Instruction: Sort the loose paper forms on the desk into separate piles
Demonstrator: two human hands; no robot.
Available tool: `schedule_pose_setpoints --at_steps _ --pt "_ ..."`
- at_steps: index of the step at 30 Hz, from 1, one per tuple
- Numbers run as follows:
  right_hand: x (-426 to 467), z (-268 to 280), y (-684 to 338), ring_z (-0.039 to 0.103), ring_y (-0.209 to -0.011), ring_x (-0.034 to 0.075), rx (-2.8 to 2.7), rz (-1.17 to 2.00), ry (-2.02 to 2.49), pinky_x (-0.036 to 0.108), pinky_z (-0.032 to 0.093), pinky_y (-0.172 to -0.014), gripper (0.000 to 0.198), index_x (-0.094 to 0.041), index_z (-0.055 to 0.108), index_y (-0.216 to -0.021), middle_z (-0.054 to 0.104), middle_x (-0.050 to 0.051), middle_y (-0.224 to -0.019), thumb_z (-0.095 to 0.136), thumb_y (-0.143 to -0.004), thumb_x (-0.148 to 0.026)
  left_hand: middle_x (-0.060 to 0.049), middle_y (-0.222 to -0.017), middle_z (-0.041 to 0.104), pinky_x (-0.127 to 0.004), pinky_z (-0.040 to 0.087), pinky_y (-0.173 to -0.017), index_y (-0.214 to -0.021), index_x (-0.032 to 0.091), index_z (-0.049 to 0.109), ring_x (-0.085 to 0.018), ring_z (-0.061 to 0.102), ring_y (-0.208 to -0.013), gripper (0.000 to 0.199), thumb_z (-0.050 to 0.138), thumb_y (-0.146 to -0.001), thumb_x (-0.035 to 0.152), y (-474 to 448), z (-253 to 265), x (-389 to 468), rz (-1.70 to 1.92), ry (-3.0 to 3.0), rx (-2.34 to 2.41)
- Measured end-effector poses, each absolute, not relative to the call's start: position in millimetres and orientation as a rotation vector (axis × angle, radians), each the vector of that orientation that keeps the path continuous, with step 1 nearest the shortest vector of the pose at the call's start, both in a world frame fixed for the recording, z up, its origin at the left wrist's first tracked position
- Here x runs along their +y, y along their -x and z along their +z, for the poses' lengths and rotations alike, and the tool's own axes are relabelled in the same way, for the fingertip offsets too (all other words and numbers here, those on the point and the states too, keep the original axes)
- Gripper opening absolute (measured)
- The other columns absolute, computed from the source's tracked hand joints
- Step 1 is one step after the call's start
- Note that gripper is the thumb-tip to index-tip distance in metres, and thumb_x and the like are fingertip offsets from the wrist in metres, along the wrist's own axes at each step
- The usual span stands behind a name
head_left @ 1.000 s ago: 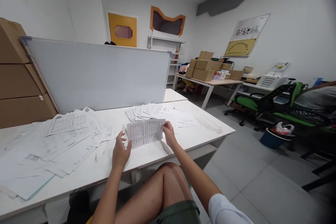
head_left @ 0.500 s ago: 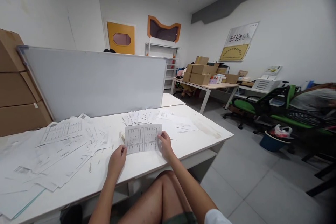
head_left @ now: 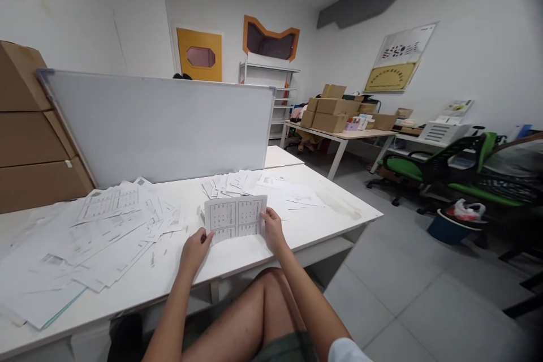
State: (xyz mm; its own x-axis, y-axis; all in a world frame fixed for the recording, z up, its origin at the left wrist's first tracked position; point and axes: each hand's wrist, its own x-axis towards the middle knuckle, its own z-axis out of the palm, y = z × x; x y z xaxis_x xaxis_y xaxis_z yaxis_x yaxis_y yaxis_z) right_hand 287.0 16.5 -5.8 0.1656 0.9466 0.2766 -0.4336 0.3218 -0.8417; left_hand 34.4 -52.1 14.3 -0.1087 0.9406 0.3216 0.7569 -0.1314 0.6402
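Observation:
Between my hands a printed sheet of paper [head_left: 236, 218] is held up, tilted, above the front part of the white table [head_left: 250, 251]. Boxed tables of small print cover the side facing me; the text is too small to read. My left hand [head_left: 197, 249] pinches its lower left corner. At the right edge, my right hand [head_left: 272, 227] grips it between thumb and fingers. Behind the sheet lies a spread of small paper slips [head_left: 233, 182]. To the left, a large loose heap of printed papers [head_left: 114, 237] covers the table.
A whiteboard [head_left: 161, 127] stands upright along the table's back. Stacked cardboard boxes [head_left: 34, 138] rise at the left end. More boxes [head_left: 331, 116] sit on a farther desk. On the right are green chairs [head_left: 403, 168] and a blue bin [head_left: 450, 227] with a plastic bag.
The view has shifted slightly, so the scene sits a little farther right. Both hands still hold the sheet, and my left thumb now shows over its lower left corner.

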Motion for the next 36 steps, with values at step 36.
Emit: schedule_pose_setpoints --at_steps 36 --pt "10.9 -18.1 -289.8 0.054 -0.091 0.02 -1.114 0.978 0.858 0.03 0.042 -0.083 0.023 -0.025 0.056 -0.087 0.062 0.0 -0.09 0.045 -0.068 -0.026 -0.008 -0.084 0.064 -0.03 0.042 -0.074 -0.083 0.018 0.06 -0.021 0.059 -0.084 0.028 0.038 -0.092 0.032 -39.8 8.8 -57.3 0.871 -2.054 1.88"
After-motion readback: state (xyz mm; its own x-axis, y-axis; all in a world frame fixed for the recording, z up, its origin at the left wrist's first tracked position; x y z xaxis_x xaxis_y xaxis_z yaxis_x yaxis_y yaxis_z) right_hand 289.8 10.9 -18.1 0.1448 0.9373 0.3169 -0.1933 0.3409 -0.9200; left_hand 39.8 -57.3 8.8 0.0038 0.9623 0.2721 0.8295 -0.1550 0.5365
